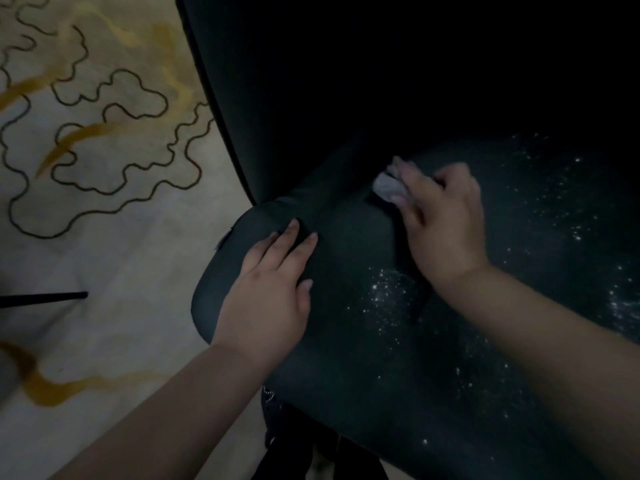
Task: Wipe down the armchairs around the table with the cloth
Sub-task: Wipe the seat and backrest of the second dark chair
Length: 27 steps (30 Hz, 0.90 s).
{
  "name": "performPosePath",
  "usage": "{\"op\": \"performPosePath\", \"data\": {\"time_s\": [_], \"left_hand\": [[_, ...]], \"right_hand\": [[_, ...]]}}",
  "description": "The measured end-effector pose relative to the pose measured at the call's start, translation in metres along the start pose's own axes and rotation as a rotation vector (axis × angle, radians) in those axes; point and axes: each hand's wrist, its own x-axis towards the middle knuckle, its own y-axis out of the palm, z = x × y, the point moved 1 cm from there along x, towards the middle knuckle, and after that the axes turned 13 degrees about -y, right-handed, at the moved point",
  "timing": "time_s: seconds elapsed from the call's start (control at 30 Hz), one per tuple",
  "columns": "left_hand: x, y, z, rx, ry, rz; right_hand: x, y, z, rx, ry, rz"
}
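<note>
Cloth: a small pale bunched cloth [389, 187] sits in the crease where the armchair's seat meets its left arm, up at about one o'clock from the middle of my view.
My right hand: my right hand [445, 220] has its fingers curled over the cloth, gripping it and pressing it down into that crease; the fingers look blurred.
My left hand: my left hand [273, 289] lies flat, fingers straight and slack, holding nothing, resting on the rounded front of the arm cushion at about seven o'clock from the cloth.
Armchair: the dark green armchair [363, 341] fills the right of the view; its back rises into shadow at twelve o'clock.
Specks: white specks [384, 292] are scattered on the seat, one patch between my two wrists, more at three o'clock of my right hand.
Carpet: a pale carpet [104, 220] with dark wavy outlines and yellow streaks lies at nine o'clock.
Dark bar: a thin dark bar [45, 299] lies over the carpet at the left edge; I cannot tell what it is.
</note>
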Motion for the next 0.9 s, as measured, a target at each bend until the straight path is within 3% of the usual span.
{"op": "performPosePath", "data": {"time_s": [0.13,0.23,0.33,0.47,0.5,0.6,0.7,0.8,0.9], "left_hand": [[-0.004,-0.001,0.0,-0.003,0.013,0.014],[-0.011,-0.002,0.003,0.02,0.033,0.028],[-0.021,-0.001,0.006,0.049,0.035,0.033],[-0.032,0.005,0.002,0.011,0.005,0.01],[-0.034,0.006,0.0,0.002,-0.001,0.003],[-0.037,0.006,-0.001,-0.018,-0.013,-0.006],[-0.039,0.004,0.003,0.032,0.004,0.012],[-0.041,0.003,0.005,0.094,0.03,0.03],[-0.042,0.005,0.003,0.101,0.021,0.026]], "right_hand": [[-0.041,0.01,0.039,0.069,-0.22,0.127],[-0.08,-0.006,0.027,0.034,-0.319,0.206],[-0.072,-0.016,-0.006,-0.091,-0.249,0.113],[-0.032,-0.002,-0.003,-0.05,0.097,-0.076],[-0.033,0.005,0.012,-0.019,0.083,-0.069],[-0.07,0.014,0.051,0.033,-0.188,0.081],[-0.103,-0.002,0.04,0.017,-0.311,0.178],[-0.098,-0.015,0.007,-0.049,-0.244,0.112],[-0.067,-0.005,0.01,-0.046,-0.019,-0.019]]}}
